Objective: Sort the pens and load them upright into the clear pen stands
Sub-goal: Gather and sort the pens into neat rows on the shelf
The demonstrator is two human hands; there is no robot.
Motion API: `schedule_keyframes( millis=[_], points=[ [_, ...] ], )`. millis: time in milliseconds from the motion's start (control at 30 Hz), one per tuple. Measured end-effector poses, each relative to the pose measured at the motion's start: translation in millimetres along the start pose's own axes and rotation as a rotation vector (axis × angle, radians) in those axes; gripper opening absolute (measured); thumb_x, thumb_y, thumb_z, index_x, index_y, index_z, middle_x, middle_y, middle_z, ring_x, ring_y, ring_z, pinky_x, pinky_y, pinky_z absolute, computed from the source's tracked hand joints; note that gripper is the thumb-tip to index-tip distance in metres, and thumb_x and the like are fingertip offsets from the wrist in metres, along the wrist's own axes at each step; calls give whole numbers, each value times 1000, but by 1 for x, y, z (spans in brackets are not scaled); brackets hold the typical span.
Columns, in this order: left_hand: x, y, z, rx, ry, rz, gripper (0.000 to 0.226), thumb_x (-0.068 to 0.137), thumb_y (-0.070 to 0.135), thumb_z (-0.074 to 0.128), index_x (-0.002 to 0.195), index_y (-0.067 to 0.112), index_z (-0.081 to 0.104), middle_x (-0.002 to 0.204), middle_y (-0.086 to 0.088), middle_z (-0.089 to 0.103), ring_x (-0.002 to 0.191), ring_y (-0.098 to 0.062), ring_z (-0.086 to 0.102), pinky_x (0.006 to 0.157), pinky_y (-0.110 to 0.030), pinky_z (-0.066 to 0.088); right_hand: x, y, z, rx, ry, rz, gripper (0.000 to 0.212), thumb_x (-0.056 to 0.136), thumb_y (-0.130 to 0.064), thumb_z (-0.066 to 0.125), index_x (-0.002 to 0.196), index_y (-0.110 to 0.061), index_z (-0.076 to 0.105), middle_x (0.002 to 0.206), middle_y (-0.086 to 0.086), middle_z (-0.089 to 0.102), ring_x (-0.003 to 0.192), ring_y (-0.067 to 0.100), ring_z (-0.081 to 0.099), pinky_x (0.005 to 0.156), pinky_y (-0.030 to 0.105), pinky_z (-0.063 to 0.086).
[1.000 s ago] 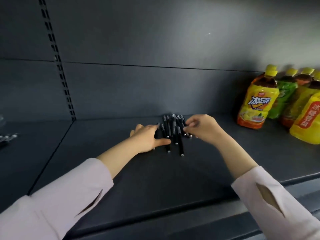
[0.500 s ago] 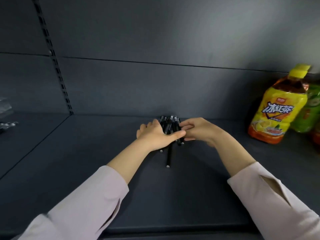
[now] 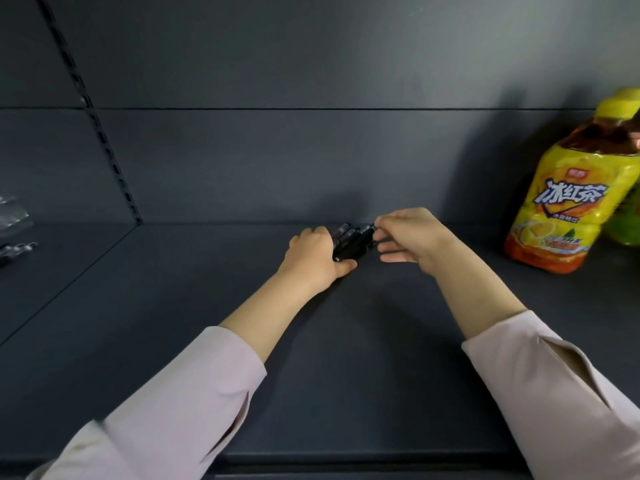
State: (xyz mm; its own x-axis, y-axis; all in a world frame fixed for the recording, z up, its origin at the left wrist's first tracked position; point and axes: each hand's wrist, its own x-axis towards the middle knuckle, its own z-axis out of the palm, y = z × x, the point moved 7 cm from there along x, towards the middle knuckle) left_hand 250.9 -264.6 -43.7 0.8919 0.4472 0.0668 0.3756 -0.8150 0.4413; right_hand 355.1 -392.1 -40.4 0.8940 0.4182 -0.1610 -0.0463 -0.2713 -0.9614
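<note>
Centrally, black pens point(image 3: 349, 242) gripped by left hand point(image 3: 311, 258); right hand point(image 3: 412, 237) pinching one tip

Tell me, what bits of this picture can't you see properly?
Head view:
- pens: how many is hidden; the left hand grips them and the right hand pinches their far ends.
- clear thing: blurred and cut off by the left edge; maybe a stand.
- green bottle: mostly behind the tea bottle, cut by the right edge.

A left hand point(image 3: 317, 252) grips a bundle of black pens point(image 3: 351, 242) on a dark shelf point(image 3: 311, 341) while the right hand point(image 3: 410, 237) pinches their tips, beside a bottle point(image 3: 568, 195).
</note>
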Motion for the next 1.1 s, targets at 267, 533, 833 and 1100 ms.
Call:
schedule_keyframes(
  millis=[267, 533, 833, 1100],
  points=[
    [-6, -2, -7, -41, -23, -30, 46, 82, 48, 72, 100, 8, 58, 95, -6, 62, 86, -26, 63, 69, -35, 48, 2, 3, -12, -50, 99, -38, 16, 91, -26, 61, 106, -21, 63, 93, -3, 58, 79, 11, 56, 53, 22, 50],
    [-6, -1, -13, -10, -26, 31, 30, 81, 40, 72, 86, 13, 58, 78, -1, 64, 66, -17, 63, 50, -26, 42, 3, 6, 12, 22, -70, -150, 50, 79, -7, 77, 125, -10, 58, 97, 2, 57, 87, 9, 63, 64, 13, 55],
    [-5, -14, -18, -130, -106, 4, 29, 77, 23, 71, 92, 1, 58, 87, -8, 60, 70, -20, 53, 59, -30, 40, 14, 13, 2, -130, 146, -180, 14, 78, -15, 78, 77, -13, 65, 80, 4, 62, 71, 14, 63, 74, 26, 58],
    [-5, -49, -22, -246, -233, -180, 33, 79, 39, 70, 95, 14, 58, 92, -1, 60, 80, -20, 56, 75, -34, 46, 11, 11, -13, -343, 304, -143, 22, 75, -22, 76, 61, -22, 60, 87, 14, 69, 116, 29, 54, 92, 37, 51]
  ],
)
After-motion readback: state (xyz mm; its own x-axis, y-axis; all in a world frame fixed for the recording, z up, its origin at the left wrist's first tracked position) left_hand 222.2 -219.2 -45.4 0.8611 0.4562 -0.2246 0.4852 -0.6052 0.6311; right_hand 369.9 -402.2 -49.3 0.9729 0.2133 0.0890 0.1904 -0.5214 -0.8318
